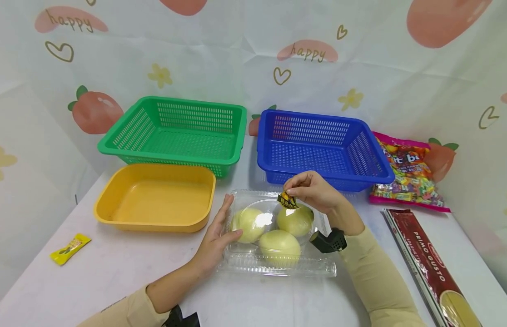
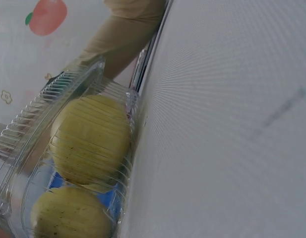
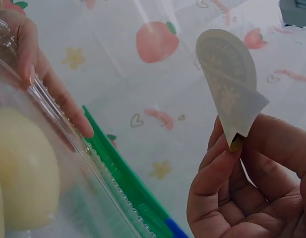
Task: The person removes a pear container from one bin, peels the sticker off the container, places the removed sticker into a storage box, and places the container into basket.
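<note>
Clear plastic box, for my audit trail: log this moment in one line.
left hand: holds clear plastic box | right hand: pinches printed label | contents: three pale-yellow round items | blue basket: behind box

Fruit-printed pale backdrop (image 1: 221,59), white tabletop (image 1: 253,302)
</note>
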Action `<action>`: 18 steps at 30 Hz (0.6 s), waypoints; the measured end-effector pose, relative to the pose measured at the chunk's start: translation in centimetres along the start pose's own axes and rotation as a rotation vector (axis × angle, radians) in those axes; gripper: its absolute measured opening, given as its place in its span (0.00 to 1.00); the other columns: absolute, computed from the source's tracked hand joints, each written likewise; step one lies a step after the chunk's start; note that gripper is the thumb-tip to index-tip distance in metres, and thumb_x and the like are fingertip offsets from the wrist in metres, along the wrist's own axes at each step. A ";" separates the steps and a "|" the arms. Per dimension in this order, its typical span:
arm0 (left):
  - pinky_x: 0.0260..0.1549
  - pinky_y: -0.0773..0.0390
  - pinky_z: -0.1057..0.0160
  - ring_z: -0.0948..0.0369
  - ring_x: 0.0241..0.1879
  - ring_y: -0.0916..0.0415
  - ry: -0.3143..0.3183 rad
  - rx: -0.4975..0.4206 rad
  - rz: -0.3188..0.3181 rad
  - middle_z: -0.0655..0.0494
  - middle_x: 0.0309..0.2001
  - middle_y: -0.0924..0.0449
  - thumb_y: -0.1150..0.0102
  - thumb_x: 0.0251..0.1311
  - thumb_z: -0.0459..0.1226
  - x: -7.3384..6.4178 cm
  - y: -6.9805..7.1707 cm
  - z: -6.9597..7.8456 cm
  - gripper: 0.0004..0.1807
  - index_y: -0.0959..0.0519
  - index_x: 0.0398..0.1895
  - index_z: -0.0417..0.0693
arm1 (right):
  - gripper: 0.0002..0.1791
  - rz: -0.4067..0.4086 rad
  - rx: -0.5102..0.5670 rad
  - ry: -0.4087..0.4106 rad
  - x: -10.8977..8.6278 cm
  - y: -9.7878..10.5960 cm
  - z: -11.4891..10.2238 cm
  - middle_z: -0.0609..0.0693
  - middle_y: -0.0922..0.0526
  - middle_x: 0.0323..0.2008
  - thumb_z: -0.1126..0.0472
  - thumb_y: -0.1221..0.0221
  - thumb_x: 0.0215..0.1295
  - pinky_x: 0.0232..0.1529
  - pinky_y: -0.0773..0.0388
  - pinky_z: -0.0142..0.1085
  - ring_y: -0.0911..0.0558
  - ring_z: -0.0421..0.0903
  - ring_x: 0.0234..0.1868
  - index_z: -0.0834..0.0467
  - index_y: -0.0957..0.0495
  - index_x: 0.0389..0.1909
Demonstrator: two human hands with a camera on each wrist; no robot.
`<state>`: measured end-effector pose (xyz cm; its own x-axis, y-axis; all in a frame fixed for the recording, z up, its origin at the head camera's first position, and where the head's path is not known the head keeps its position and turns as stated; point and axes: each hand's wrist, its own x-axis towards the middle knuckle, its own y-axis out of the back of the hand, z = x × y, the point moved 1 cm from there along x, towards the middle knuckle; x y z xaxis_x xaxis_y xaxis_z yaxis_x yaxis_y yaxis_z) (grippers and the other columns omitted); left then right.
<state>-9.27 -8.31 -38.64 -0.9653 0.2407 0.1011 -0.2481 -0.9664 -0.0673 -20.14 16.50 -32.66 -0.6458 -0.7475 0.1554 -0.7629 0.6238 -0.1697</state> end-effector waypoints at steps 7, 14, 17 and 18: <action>0.71 0.69 0.46 0.52 0.74 0.71 -0.003 0.002 0.001 0.58 0.75 0.74 0.51 0.59 0.27 0.0 0.0 0.1 0.43 0.59 0.74 0.52 | 0.10 -0.006 0.016 -0.032 0.2 -0.2 -0.4 0.42 0.15 0.33 0.69 0.43 0.60 0.36 0.23 0.24 0.21 0.35 0.33 0.54 0.15 0.33; 0.71 0.69 0.46 0.53 0.74 0.72 0.001 0.003 0.006 0.58 0.75 0.73 0.51 0.59 0.27 0.0 -0.1 0.1 0.42 0.58 0.74 0.52 | 0.10 0.002 -0.018 -0.061 0.6 -0.3 -1.1 0.42 0.15 0.31 0.69 0.43 0.61 0.37 0.23 0.25 0.21 0.35 0.32 0.54 0.15 0.32; 0.71 0.69 0.46 0.53 0.74 0.72 0.001 0.007 0.007 0.56 0.75 0.73 0.51 0.59 0.28 0.1 0.0 0.1 0.42 0.58 0.74 0.51 | 0.10 0.011 -0.041 -0.081 0.8 -0.3 -1.4 0.42 0.15 0.29 0.69 0.43 0.60 0.37 0.23 0.25 0.22 0.35 0.31 0.54 0.15 0.32; 0.71 0.70 0.45 0.53 0.74 0.73 -0.001 0.008 0.004 0.55 0.75 0.73 0.51 0.59 0.28 0.0 0.0 0.1 0.42 0.58 0.74 0.50 | 0.10 0.011 -0.047 -0.090 0.9 -0.3 -1.5 0.42 0.15 0.28 0.70 0.43 0.61 0.37 0.23 0.25 0.22 0.35 0.31 0.54 0.15 0.32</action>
<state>-9.30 -8.31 -38.56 -0.9662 0.2370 0.1018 -0.2438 -0.9680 -0.0601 -20.54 15.99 -30.98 -0.6504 -0.7568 0.0652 -0.7578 0.6404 -0.1251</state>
